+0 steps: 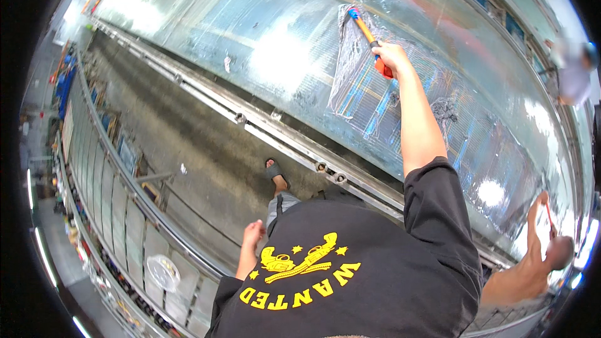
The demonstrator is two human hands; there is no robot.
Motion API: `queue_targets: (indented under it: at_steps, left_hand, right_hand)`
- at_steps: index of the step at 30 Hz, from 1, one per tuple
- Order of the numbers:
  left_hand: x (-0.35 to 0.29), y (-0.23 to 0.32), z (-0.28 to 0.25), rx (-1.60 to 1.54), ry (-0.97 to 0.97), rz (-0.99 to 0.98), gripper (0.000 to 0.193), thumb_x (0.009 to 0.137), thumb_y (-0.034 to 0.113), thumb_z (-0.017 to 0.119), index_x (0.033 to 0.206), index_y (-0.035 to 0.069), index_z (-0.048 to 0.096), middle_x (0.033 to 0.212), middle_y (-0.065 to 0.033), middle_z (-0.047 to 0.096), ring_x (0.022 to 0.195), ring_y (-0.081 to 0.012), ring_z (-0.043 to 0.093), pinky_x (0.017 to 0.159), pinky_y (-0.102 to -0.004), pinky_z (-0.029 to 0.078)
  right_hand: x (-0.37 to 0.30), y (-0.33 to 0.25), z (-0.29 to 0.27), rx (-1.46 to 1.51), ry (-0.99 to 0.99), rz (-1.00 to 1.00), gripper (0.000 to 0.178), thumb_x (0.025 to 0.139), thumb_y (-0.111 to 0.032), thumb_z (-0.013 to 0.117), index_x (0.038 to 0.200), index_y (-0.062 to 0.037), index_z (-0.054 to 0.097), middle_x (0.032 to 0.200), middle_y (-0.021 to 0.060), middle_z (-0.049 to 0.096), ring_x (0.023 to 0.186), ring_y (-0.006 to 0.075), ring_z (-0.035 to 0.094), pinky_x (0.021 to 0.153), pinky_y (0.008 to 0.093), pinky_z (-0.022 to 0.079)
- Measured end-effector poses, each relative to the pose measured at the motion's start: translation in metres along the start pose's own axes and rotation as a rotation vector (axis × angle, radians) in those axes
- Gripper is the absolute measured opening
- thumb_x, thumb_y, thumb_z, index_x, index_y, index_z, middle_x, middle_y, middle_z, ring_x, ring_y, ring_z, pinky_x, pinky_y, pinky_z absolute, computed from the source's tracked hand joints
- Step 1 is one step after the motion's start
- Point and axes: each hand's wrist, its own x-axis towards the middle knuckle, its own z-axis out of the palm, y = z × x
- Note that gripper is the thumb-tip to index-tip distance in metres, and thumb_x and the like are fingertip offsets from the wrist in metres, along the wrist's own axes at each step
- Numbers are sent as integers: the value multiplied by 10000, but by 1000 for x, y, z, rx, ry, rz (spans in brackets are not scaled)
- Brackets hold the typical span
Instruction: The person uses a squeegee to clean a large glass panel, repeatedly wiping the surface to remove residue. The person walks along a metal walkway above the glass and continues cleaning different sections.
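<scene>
My right hand is closed round a short-handled tool with a yellow-orange shaft, a blue far end and a red-orange butt. It reaches far over a long, glossy, wet table. The tool's blue end rests at the top of a grey, wrinkled, wet-looking layer; whether that is cloth or film I cannot tell. Below my right hand, fine blue and orange lines streak the surface. Beside my right forearm lies a dark crumpled clump. My left hand hangs low by my side, fingers curled, nothing visible in it.
A metal rail with round fittings runs along the table's near edge. Behind the walkway stands a curved-looking rack holding a clear round object. One person works at the lower right, another across the table.
</scene>
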Motion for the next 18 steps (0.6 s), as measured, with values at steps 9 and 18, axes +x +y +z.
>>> queue_targets:
  at_steps: [9, 18]
  left_hand:
    - [223, 92, -161, 9, -123, 90, 416, 1061, 443, 712, 1071, 28, 731, 868, -65, 761, 711, -159, 698, 603, -332, 515]
    - [327, 150, -249, 281, -164, 33, 413, 1077, 436, 680, 1046, 28, 742, 795, -67, 732, 618, -167, 652, 552, -368, 500]
  right_hand:
    - [-238, -9, 53, 50, 121, 36, 557, 1047, -249, 723, 1521, 13, 597, 913, 100, 713, 642, 169, 668, 529, 326, 549]
    - [-493, -23, 142, 210, 215, 407, 626, 1014, -176, 767, 1585, -25, 559, 883, 98, 720, 585, 136, 640, 533, 283, 534]
